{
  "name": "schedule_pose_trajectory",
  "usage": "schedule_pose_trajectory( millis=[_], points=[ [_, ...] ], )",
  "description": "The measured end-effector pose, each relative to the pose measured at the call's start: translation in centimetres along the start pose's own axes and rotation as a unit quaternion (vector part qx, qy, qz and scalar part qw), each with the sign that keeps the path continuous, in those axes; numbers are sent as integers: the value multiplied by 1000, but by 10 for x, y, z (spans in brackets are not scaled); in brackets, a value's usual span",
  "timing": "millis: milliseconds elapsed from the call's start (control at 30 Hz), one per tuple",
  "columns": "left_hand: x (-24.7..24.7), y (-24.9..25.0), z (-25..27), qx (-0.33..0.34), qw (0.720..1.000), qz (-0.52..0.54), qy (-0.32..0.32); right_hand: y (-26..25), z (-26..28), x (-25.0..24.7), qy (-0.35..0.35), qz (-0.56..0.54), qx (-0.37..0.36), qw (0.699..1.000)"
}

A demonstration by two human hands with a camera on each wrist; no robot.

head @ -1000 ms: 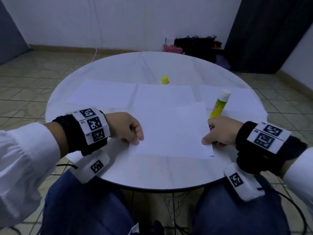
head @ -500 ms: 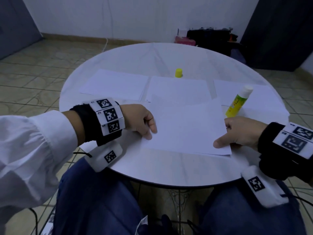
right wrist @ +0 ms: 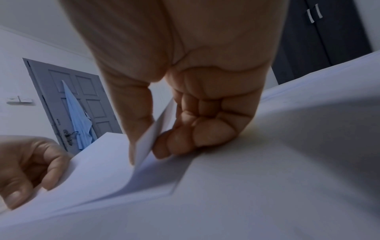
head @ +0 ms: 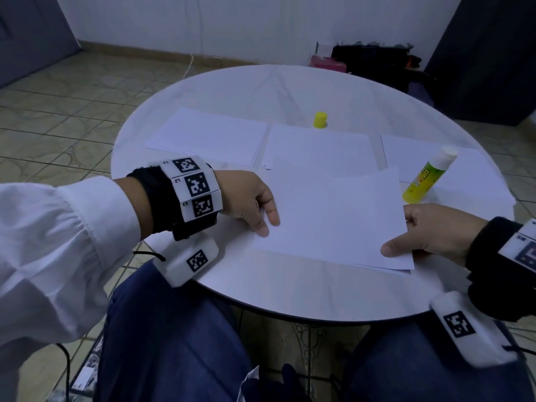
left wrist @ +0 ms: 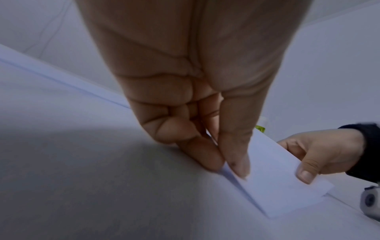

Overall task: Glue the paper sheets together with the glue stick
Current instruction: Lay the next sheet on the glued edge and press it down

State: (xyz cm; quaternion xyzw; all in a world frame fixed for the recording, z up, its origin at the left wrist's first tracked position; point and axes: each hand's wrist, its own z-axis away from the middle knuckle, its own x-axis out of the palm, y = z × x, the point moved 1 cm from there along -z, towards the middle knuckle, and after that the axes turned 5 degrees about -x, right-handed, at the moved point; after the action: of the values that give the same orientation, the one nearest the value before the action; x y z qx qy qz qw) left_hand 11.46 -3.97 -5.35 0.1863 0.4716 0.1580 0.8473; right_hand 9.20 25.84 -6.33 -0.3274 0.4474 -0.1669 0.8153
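White paper: top sheet (head: 333,216) near the front edge of the tabletop (head: 290,288), between both hands, its right side lifted off a second sheet (head: 385,269) whose edge peeks out beneath at the front right corner.
Left hand (head: 249,201): at the left edge of the top sheet — thumb above, index finger below, pinching that edge; other fingers curled in, seen from the left wrist view.
Right hand (head: 435,233): at the right edge of the same sheet — thumb on top, curled fingers underneath, gripping the raised corner; right wrist view shows the paper bending up between thumb and fingers.
Glue stick (head: 426,178): yellow-green tube, white end up, uncapped, standing tilted on the paper by the right edge of the tabletop, just beyond the right hand, not touching it.
Cap (head: 320,119): yellow, upright, toward the far edge, well apart from the glue stick.
Other paper: left stack (head: 208,136) on the far left part, middle stack (head: 319,146) at the centre and partly under the top sheet, right sheets (head: 475,181) under the glue stick.
Wrists: black bands with white marker blocks on both.
Beyond the tabletop: tiled floor, dark bags against the wall.
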Motion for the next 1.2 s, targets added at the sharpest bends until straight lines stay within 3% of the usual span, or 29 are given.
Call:
schedule_pose_trajectory(
  millis=[400, 933, 1200],
  points=[
    [1, 4, 4, -5, 1000, -22, 15, 0, 0, 0, 9, -10, 3, 1000],
    [4, 5, 1, -13, 999, -25, 17, -17, 9, -10, 14, 59, 73, 996],
    [4, 4, 0, -18, 1000, -22, 6, -18, 10, -7, 18, 94, 65, 993]
  ],
)
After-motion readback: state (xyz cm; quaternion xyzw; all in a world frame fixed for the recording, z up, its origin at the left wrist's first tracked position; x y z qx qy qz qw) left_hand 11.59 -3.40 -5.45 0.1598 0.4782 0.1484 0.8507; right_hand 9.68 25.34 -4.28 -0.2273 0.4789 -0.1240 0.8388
